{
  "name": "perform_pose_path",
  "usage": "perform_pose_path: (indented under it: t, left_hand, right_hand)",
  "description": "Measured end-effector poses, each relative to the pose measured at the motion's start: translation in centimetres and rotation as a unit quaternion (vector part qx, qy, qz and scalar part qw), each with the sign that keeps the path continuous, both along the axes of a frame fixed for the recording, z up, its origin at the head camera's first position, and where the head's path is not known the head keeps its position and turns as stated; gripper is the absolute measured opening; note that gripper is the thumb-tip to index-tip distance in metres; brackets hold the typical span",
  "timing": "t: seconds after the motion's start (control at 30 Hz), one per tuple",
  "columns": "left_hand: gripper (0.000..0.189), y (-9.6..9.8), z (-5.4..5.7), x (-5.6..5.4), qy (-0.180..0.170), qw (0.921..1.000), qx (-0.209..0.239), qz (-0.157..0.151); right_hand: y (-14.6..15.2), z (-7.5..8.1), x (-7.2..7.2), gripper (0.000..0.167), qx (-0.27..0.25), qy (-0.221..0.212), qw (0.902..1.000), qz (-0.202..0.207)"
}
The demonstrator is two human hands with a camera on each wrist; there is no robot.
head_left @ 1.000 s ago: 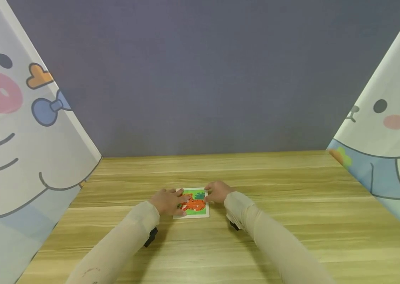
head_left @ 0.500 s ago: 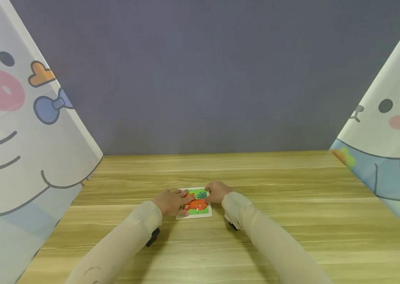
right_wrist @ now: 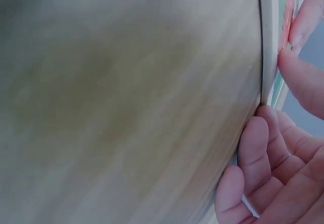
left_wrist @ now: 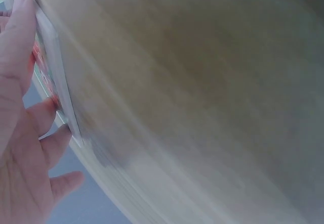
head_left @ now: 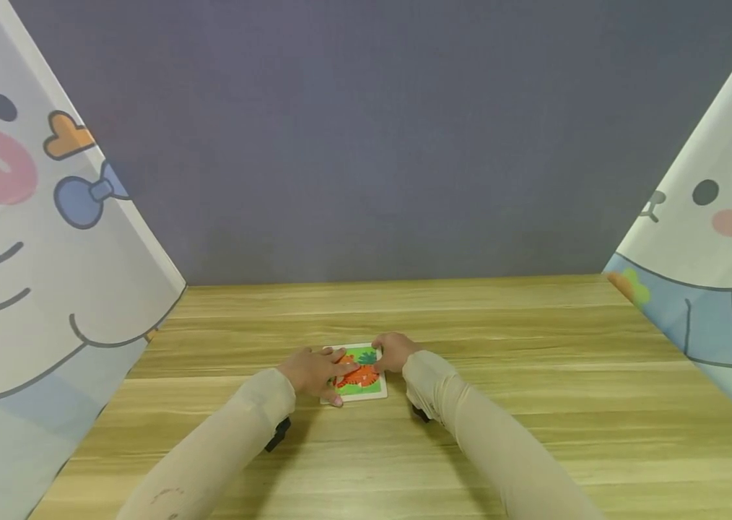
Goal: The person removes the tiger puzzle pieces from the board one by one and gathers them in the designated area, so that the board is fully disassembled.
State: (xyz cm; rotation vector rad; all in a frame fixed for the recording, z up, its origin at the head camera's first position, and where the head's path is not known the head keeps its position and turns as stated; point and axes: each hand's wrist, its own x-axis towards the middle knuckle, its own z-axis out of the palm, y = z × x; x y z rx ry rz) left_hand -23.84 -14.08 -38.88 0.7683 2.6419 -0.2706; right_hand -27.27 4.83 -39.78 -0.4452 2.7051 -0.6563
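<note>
A small square jigsaw puzzle [head_left: 366, 388] in a white frame, with an orange tiger on green, lies flat on the wooden table. The left hand [head_left: 307, 372] rests on its left side with fingers spread over the picture; the thumb lies at the near edge. In the left wrist view, the fingers [left_wrist: 43, 115] reach across the frame's edge. At the right side, the right hand [head_left: 397, 352] holds the frame, its thumb [right_wrist: 298, 77] on the picture's border and bent fingers [right_wrist: 268, 123] at the far corner. The hands cover parts of the tiger.
The light wooden table [head_left: 502, 325] extends around the puzzle to a dark grey panel [head_left: 366, 144] behind. Cartoon-printed curtains hang at the left [head_left: 48, 289] and right [head_left: 717, 253]. A black band [head_left: 278, 433] shows below the left sleeve.
The left thumb has slid from the picture to the near edge of the frame, and the left fingers reach slightly farther right. The right hand keeps its place at the right side.
</note>
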Motion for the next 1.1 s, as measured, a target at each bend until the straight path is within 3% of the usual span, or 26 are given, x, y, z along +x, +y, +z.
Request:
perform_pose_path:
  t: [0.6,0.9,1.1]
  left_hand:
    - [0.077,0.05,0.49,0.0,-0.007,1.0,0.004,0.002]
    - [0.073,0.01,0.56,-0.16,-0.023,0.9994,0.025,0.003]
    - [0.073,0.14,0.62,-0.09,-0.027,0.9993,0.023,0.005]
  right_hand:
    - [-0.36,0.3,-0.47,0.048,-0.009,-0.015,0.9998,-0.01]
    - [-1.0,0.2,-0.04,0.045,0.019,0.01,0.9995,-0.021]
    - [-0.73,0.14,0.16,0.047,-0.008,0.009,0.9997,-0.019]
